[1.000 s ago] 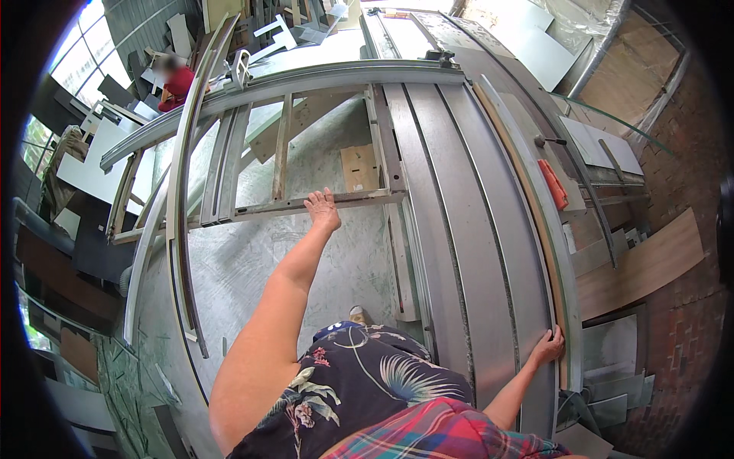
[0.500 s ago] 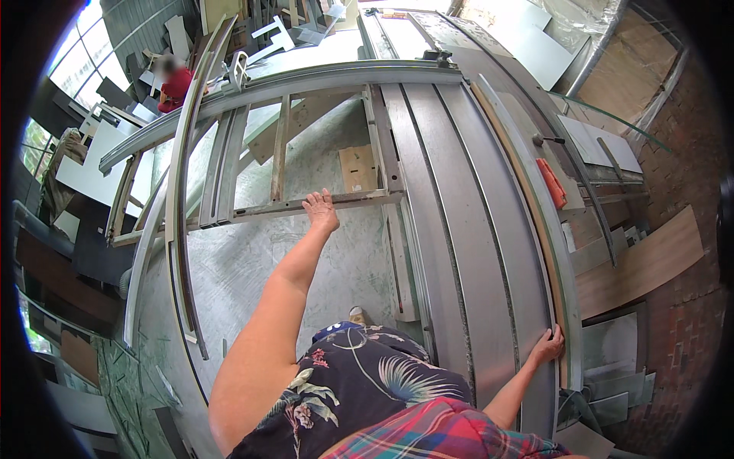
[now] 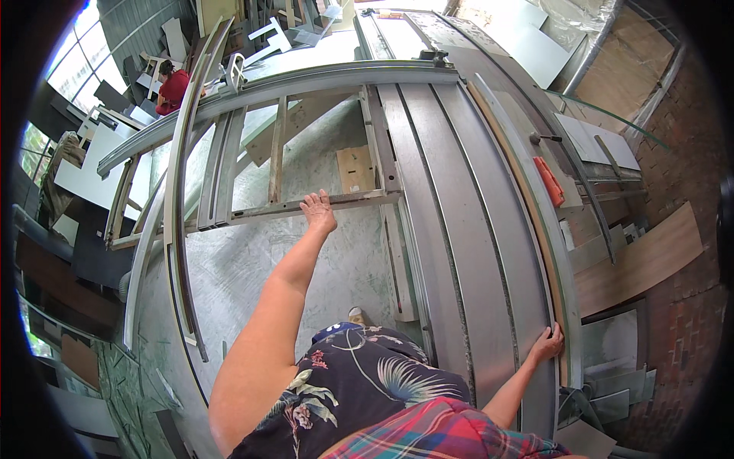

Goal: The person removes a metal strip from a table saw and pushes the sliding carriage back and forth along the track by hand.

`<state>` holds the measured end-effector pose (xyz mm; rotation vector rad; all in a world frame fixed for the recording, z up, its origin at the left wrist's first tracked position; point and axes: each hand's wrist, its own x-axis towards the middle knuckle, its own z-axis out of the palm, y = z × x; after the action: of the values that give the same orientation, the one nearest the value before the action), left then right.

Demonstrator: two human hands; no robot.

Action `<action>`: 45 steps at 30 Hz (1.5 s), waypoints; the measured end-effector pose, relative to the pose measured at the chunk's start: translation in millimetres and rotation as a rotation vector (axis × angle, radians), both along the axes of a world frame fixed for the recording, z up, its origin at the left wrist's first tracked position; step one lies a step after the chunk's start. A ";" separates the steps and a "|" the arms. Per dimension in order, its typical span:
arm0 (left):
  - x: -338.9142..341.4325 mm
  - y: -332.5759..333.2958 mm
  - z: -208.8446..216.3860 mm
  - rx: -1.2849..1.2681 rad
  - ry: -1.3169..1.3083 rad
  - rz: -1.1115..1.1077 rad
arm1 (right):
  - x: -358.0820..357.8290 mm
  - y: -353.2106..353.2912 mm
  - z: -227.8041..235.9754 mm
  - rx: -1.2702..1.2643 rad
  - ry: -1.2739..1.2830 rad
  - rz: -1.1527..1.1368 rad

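Observation:
My left hand rests on the near bar of a metal support frame, its fingers spread and holding nothing. On the other side, my right hand is closed at the near end of a long wooden strip, with the fingertips pressed against its edge. That strip runs along the right side of a grooved grey metal sliding table, between the table and a pale rail. Part of the right hand's grip is hidden by the hand itself.
A long metal fence crosses the frame's far side. Long curved-looking strips stand at left. An orange-red object lies right of the rail. Wood panels lean at right. A person in red is at far left.
The person in red at the far left has shifted their head and body slightly. Both my hands stay in place; the view moves a little.

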<state>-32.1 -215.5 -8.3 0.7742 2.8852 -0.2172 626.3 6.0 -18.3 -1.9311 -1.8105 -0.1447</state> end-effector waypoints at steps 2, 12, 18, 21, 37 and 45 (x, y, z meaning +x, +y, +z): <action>1.9 2.0 1.2 -0.001 -0.002 -0.005 | 2.4 -0.1 -1.8 0.012 0.001 0.001; -0.4 2.0 -3.9 0.010 0.014 -0.008 | 0.2 -0.6 1.6 0.008 0.001 0.006; -1.0 1.3 -3.5 -0.002 0.000 -0.010 | -6.2 -5.1 9.2 0.001 0.030 0.008; -1.4 1.1 -3.2 -0.012 0.005 -0.004 | -5.4 -5.0 8.0 0.010 0.020 0.009; -0.7 2.2 -1.5 -0.035 0.006 0.006 | -4.3 -4.2 7.8 -0.012 0.043 0.007; -2.1 -0.2 -4.2 -0.013 -0.007 0.008 | -2.6 -3.3 6.4 -0.017 0.053 0.029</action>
<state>-34.2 -215.7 -12.6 0.7590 2.8771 -0.2320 623.7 2.7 -11.9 -1.9012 -1.8106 -0.0679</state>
